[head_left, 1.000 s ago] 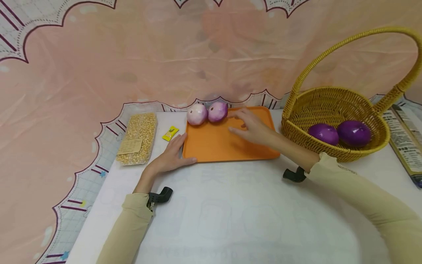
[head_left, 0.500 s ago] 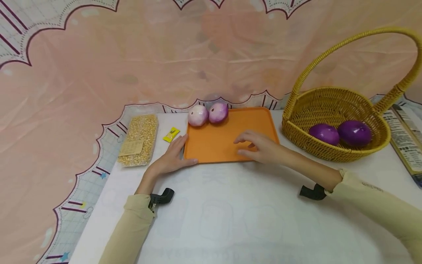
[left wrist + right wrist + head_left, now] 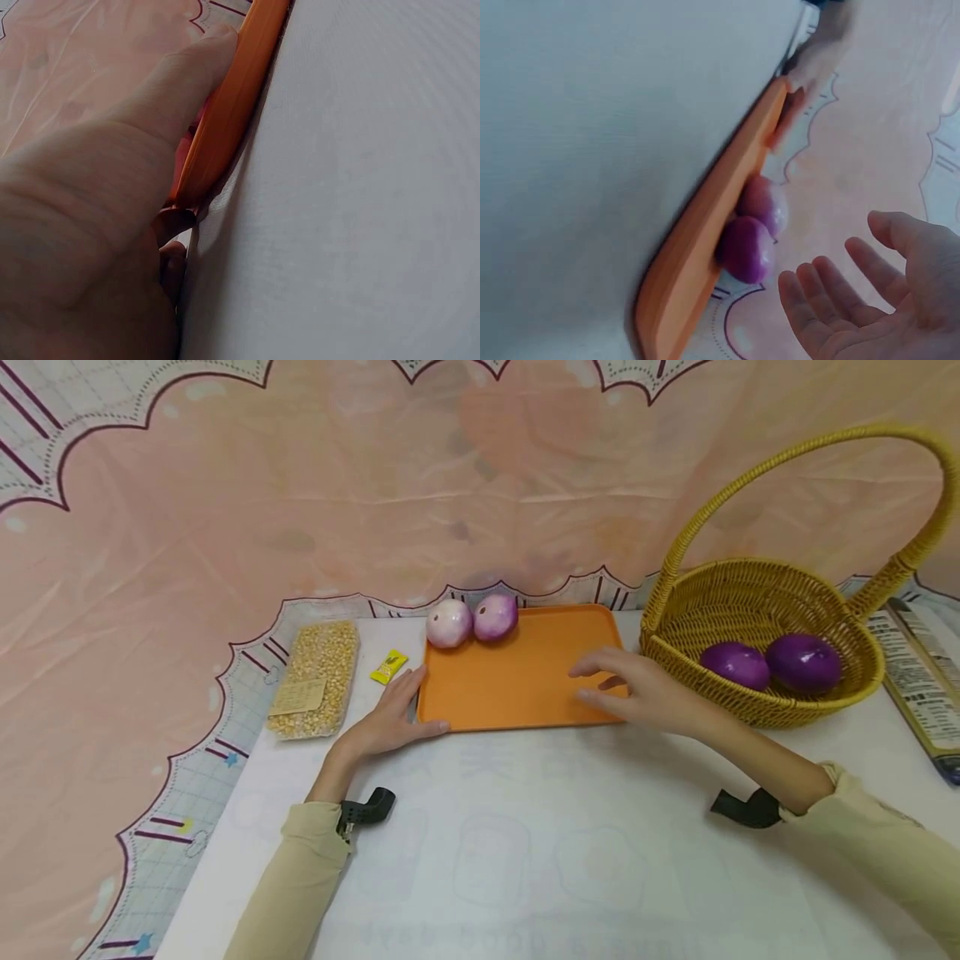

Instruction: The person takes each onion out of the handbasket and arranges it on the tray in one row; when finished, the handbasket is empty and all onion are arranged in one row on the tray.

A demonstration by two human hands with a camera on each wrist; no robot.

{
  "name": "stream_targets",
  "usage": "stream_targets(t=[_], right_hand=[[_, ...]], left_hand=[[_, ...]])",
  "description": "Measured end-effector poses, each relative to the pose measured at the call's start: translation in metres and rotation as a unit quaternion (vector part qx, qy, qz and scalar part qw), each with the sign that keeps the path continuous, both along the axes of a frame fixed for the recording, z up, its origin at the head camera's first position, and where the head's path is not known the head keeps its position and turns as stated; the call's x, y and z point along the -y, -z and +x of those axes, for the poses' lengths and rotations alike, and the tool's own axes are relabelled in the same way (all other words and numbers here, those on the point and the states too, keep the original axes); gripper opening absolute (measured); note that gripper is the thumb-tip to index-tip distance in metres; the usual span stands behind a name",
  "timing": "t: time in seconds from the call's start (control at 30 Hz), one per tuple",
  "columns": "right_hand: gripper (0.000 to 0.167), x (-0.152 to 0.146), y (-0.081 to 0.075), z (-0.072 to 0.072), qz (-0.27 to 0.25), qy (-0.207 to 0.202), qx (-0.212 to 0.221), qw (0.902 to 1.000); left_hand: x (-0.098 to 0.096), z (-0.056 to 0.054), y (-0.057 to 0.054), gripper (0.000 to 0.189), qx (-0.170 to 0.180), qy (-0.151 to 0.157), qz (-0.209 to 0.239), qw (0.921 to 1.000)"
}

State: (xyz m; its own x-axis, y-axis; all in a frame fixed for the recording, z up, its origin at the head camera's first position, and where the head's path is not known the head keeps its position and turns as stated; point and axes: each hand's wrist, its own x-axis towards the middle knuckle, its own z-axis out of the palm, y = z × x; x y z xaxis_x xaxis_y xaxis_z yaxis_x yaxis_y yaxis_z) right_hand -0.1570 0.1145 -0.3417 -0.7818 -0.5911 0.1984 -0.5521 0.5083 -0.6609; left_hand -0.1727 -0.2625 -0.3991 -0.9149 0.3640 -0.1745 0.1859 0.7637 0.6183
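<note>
An orange tray (image 3: 510, 689) lies on the white table, with two pale purple onions (image 3: 449, 623) side by side in its far left corner. My left hand (image 3: 384, 714) rests at the tray's near left corner, fingers straight along the left side and thumb on the front edge; the left wrist view has the thumb against the rim (image 3: 229, 105). Over the tray's right part hovers my right hand (image 3: 637, 691), fingers loosely bent and holding nothing. In the right wrist view its palm (image 3: 900, 307) is bare, apart from the onions (image 3: 747, 250).
To the right stands a wicker basket (image 3: 720, 578) with a tall handle, holding two dark purple onions (image 3: 804, 663). Left of the tray lie a small yellow packet (image 3: 389, 667) and a bag of corn kernels (image 3: 318, 668). A printed package (image 3: 918, 685) sits beyond the basket.
My right hand has drawn back from beside the onions, moving right and nearer to me over the tray. The left hand stays at the tray's corner.
</note>
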Motion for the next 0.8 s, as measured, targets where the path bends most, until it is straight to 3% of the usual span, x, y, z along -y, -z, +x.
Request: stream_targets(t=[0.17, 0.33, 0.53, 0.8], right_hand=[[0.027, -0.012, 0.002, 0.002, 0.003, 0.021, 0.022, 0.9995], [0.030, -0.021, -0.009, 0.001, 0.010, 0.042, 0.050, 0.9978], [0.033, -0.040, -0.023, 0.002, 0.045, 0.017, 0.110, 0.9928], [0.031, -0.084, -0.041, -0.009, 0.061, 0.000, 0.145, 0.9875]], left_hand=[[-0.001, 0.000, 0.000, 0.104, 0.001, 0.003, -0.001, 1.0000], [-0.001, 0.002, -0.002, 0.105, 0.004, 0.002, -0.002, 1.0000], [-0.001, 0.001, -0.002, 0.105, 0.000, 0.003, -0.002, 1.0000], [0.001, -0.001, 0.000, 0.105, 0.004, 0.002, -0.003, 1.0000]])
